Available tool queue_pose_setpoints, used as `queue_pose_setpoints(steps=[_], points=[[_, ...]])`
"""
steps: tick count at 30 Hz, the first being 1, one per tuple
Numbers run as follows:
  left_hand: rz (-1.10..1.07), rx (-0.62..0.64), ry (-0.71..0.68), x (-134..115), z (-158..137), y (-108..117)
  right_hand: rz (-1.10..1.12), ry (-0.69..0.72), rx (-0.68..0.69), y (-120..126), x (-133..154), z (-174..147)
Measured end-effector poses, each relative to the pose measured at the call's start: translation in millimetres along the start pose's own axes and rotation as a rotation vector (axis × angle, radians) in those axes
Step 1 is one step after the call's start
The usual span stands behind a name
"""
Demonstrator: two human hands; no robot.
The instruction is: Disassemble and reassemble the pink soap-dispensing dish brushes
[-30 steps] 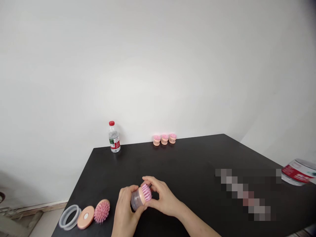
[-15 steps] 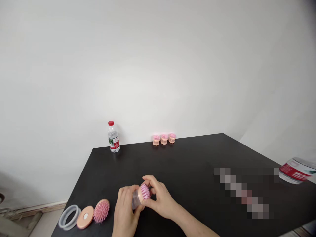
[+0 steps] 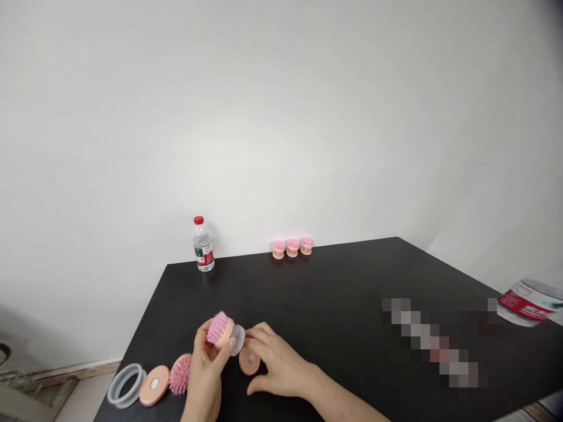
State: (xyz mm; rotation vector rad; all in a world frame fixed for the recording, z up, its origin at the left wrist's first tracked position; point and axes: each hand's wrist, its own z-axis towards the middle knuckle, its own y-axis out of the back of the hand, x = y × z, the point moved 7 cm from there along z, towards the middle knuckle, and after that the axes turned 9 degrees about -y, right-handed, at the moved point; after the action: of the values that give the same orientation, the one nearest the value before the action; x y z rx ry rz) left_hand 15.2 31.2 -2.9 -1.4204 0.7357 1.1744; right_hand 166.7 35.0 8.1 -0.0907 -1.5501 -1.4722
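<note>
My left hand [image 3: 206, 366] grips a scalp brush [image 3: 220, 329] by its peach rim, pink bristles tilted up and left. A translucent collar [image 3: 237, 340] sits on the brush's back and faces right. Just right of it, my right hand [image 3: 281, 363] has its thumb spread from its fingers; the fingertips are close to the collar, and I cannot tell whether they touch it. Below those fingertips is a peach disc [image 3: 249, 362] with a pale round centre. Left of my left hand lie a pink-bristled brush head [image 3: 180, 375], a larger peach disc [image 3: 153, 385] and a translucent ring [image 3: 126, 385].
Three small pink-and-peach brushes [image 3: 292, 248] stand in a row at the black table's [image 3: 334, 293] back edge by the wall. A red-capped water bottle [image 3: 203, 249] stands at the back left. Another bottle [image 3: 530, 302] shows at the right edge, beside a pixelated strip.
My left hand has moved left and turned the brush so its bristles face left instead of right. My right hand has come off the bristle side, and the peach disc now shows below it.
</note>
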Motion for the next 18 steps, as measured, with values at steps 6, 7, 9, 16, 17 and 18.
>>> queue_pose_setpoints(steps=[6, 7, 9, 16, 17, 18], points=[[-0.322, 0.027, 0.217, 10, -2, -9, -0.089, -0.006, -0.007, 0, -3, 0], [-0.352, 0.018, 0.238, 11, -2, -9, -0.071, -0.046, -0.061, 8, -6, 0], [-0.387, -0.003, 0.262, 14, -2, -8, 0.024, -0.136, -0.199, 26, -11, -3], [-0.406, 0.017, 0.329, 18, -5, -13, 0.409, 0.014, -0.443, 51, 0, -11], [-0.406, 0.048, 0.344, 19, -6, -16, 0.393, 0.052, -0.454, 50, 4, -12], [-0.405, 0.083, 0.356, 19, -8, -18, 0.372, 0.079, -0.464, 49, 7, -12]])
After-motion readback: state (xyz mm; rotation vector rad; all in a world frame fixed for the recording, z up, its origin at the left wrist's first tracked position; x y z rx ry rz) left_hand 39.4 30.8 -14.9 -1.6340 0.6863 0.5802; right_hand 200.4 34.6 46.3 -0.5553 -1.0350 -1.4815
